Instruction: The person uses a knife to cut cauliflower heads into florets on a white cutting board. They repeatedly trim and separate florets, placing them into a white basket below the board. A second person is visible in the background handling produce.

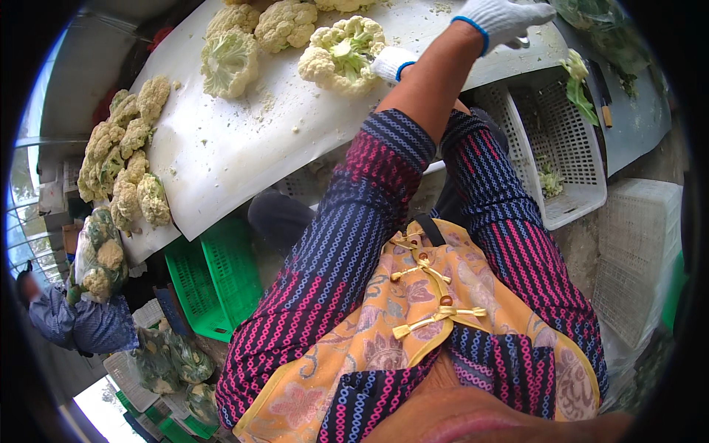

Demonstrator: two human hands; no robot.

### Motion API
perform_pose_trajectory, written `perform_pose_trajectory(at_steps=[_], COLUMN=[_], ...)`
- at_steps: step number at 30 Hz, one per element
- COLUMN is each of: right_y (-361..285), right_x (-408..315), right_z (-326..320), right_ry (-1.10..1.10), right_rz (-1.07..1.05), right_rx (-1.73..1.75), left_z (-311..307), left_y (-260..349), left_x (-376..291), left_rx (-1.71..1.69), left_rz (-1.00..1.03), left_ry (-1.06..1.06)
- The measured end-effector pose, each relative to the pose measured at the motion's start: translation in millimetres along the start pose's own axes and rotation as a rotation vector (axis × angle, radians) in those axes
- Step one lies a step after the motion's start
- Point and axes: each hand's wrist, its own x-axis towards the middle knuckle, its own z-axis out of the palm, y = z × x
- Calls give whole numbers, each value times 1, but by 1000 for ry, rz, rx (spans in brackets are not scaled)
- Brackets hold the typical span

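Observation:
My arms are crossed over the white tabletop, the left above the right. My left hand, in a white glove with a blue cuff, reaches far right with its fingers pointing right. Beneath it a small metallic glint shows, too little to identify. My right hand, gloved alike and partly covered by the left forearm, touches the right edge of a cauliflower head. That head lies stem side up, its pale green core showing. Its grip is hidden. Close by on the left is another upturned cauliflower head.
More cauliflower heads line the table's left end. A white crate with trimmings stands below on the right, near a knife. Green crates stand under the left edge. A person at far left holds bagged cauliflower.

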Motion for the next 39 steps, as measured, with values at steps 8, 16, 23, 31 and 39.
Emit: perform_pose_trajectory(at_steps=[8, 16, 23, 31, 39], right_y=[-16, -57, -39, -51, -41], right_x=[8, 23, 33, 20, 26], right_z=[-25, -39, -40, -18, 7], right_ry=[-50, -166, -352, -203, -156], right_rz=[19, 36, 118, 129, 128], right_rx=[-129, -348, -79, 87, 93], left_z=[-82, -80, -58, -35, -88], left_y=[-126, -161, -185, -164, -173], left_x=[-46, -76, -95, -82, -104], left_rx=[1016, 706, 761, 787, 540], left_rz=[-47, -42, 87, -320, -368], left_ry=[-226, -111, 189, 459, 234])
